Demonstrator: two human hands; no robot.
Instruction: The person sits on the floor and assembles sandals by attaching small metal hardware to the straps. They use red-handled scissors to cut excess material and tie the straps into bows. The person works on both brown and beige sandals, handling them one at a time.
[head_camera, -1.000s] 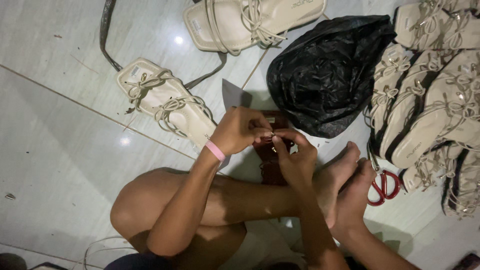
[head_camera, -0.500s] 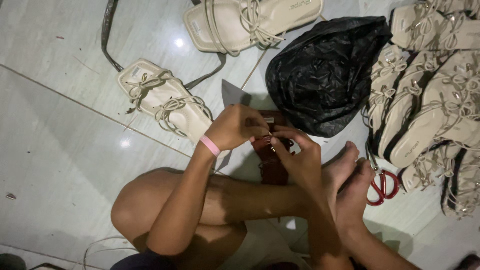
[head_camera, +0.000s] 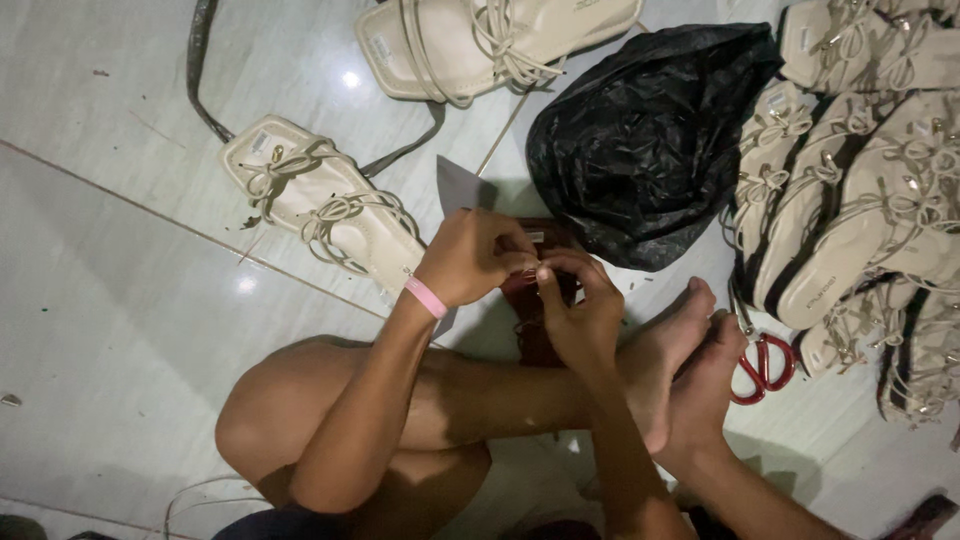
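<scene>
A big black plastic bag sits crumpled on the pale floor, just above the person's hands and right beside the pile of cream sandals. Some sandals have a small dark label printed on the sole, like the one on the sandal at the top and the one near the heel of the sandal on the left. No signs or screens can be seen.

Left hand, right hand pinching together
</scene>
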